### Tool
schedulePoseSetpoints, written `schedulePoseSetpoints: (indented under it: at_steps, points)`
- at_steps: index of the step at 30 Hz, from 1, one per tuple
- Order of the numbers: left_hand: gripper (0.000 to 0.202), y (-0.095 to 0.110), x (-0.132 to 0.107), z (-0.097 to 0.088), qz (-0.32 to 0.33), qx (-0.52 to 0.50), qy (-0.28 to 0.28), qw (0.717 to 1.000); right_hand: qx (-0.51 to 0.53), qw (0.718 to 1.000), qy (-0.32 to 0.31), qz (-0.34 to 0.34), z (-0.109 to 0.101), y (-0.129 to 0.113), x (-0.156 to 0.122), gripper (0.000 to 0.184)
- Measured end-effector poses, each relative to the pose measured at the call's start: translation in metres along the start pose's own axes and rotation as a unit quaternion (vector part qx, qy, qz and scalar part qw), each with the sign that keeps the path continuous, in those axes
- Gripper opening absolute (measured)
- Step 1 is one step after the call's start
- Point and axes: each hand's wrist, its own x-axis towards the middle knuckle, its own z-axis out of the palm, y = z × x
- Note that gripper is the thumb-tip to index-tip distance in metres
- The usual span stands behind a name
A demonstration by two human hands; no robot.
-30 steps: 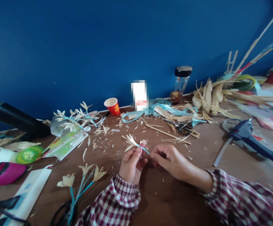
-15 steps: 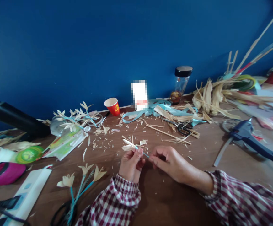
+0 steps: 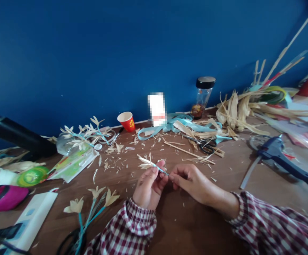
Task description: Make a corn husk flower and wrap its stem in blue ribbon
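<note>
Between my two hands is a small handmade flower [image 3: 146, 163] with pale, husk-like petals and a thin blue-wrapped stem. My left hand [image 3: 149, 186] pinches it just below the petals, which point up and to the left. At the stem's lower right end, my right hand [image 3: 189, 180] closes thumb and forefinger on the tip. Finished-looking flowers [image 3: 97, 193] with the same blue stems lie left of my left forearm. Farther back on the left rests a branch of several pale blossoms [image 3: 83, 135].
Husk scraps litter the brown table [image 3: 209, 219]. Toward the back stand a red paper cup [image 3: 127, 122] and a lidded bottle [image 3: 202, 97]. Black scissors [image 3: 207, 146] lie by blue ribbon [image 3: 182, 122]. A glue gun [image 3: 281, 157] is at right, a power strip [image 3: 30, 221] at left.
The left fingers have opened out somewhat and shifted along the stem, showing more of its blue wrap. My right hand keeps its pinch at the stem's end, almost unmoved.
</note>
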Motion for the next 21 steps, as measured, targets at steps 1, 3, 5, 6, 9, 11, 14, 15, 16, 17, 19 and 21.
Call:
schedulePoseSetpoints:
  at_steps: [1, 3, 5, 6, 9, 11, 14, 15, 16, 17, 19, 21]
  points:
    - [0.028, 0.0, 0.0, 0.0, 0.003, -0.004, 0.002, 1.0, 0.002, 1.0, 0.003, 0.001, 0.0, 0.0, 0.0, 0.024]
    - [0.027, -0.002, 0.002, -0.002, 0.008, -0.007, 0.01, 1.0, -0.005, 1.0, 0.007, -0.001, 0.0, 0.0, 0.0, 0.024]
    - [0.03, -0.004, 0.005, -0.005, 0.009, 0.002, 0.018, 1.0, -0.018, 1.0, 0.009, -0.012, 0.001, 0.0, -0.001, 0.024]
    - [0.03, -0.005, 0.006, -0.006, 0.009, 0.009, 0.021, 1.0, -0.025, 0.999, 0.009, -0.019, 0.001, 0.0, -0.002, 0.024]
    - [0.026, -0.006, 0.007, -0.008, 0.017, 0.027, 0.032, 0.999, -0.043, 0.998, 0.012, -0.042, 0.003, 0.001, -0.003, 0.025]
    - [0.025, -0.005, 0.006, -0.008, 0.027, 0.035, 0.043, 0.998, -0.049, 0.998, 0.013, -0.046, 0.004, 0.001, -0.003, 0.025]
    - [0.028, -0.005, 0.005, -0.007, 0.032, 0.052, 0.058, 0.996, -0.044, 0.998, 0.007, -0.039, 0.005, 0.002, -0.004, 0.025]
    - [0.03, -0.005, 0.005, -0.007, 0.03, 0.058, 0.062, 0.996, -0.042, 0.998, 0.004, -0.038, 0.005, 0.002, -0.004, 0.024]
    - [0.032, -0.005, 0.005, -0.008, 0.029, 0.062, 0.064, 0.996, -0.039, 0.999, 0.0, -0.037, 0.006, 0.002, -0.004, 0.024]
    - [0.033, -0.005, 0.006, -0.008, 0.027, 0.066, 0.063, 0.995, -0.036, 0.999, -0.004, -0.039, 0.006, 0.002, -0.005, 0.024]
    - [0.035, -0.005, 0.006, -0.01, 0.025, 0.072, 0.056, 0.996, -0.033, 0.998, -0.009, -0.043, 0.006, 0.001, -0.006, 0.023]
    - [0.035, -0.006, 0.006, -0.01, 0.024, 0.072, 0.052, 0.996, -0.032, 0.999, -0.011, -0.039, 0.007, 0.0, -0.006, 0.024]
